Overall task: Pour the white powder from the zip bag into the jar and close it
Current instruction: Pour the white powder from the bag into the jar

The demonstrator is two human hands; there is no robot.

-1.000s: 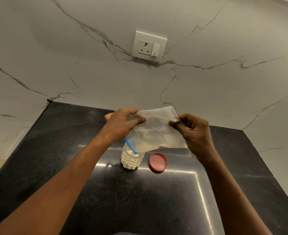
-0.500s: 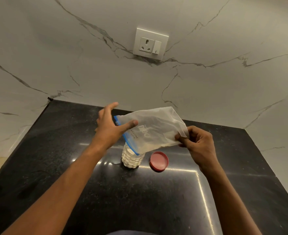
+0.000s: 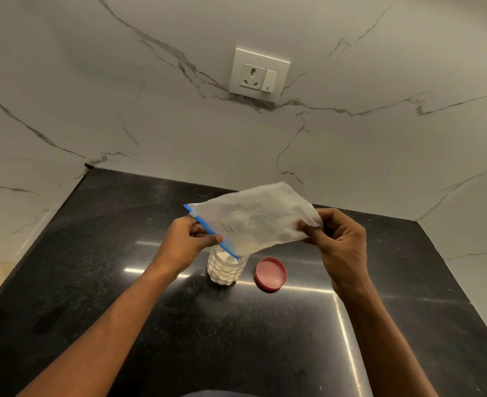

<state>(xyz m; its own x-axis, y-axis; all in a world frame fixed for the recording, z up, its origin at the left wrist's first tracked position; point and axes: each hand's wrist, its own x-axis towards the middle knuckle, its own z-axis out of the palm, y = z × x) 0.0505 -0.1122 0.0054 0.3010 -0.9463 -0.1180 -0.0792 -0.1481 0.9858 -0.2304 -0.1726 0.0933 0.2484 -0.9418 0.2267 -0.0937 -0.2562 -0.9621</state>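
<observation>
A frosted zip bag (image 3: pixel 253 219) with a blue zip strip hangs tilted above the counter, its zip end lowest and just over the mouth of a clear textured jar (image 3: pixel 225 267) that holds white powder. My left hand (image 3: pixel 189 240) pinches the bag at the blue zip edge. My right hand (image 3: pixel 335 245) pinches the bag's raised bottom corner. The bag looks nearly flat. A red lid (image 3: pixel 270 273) lies upside down on the counter just right of the jar.
The black stone countertop (image 3: pixel 122 282) runs into a corner of white marble walls. A white socket and switch plate (image 3: pixel 258 74) sits on the back wall above the jar. The counter's left edge drops off at the far left.
My left hand, which was spread open against the bag, has closed on the zip edge. The bag has stretched out flatter between both hands, its zip end still over the jar.
</observation>
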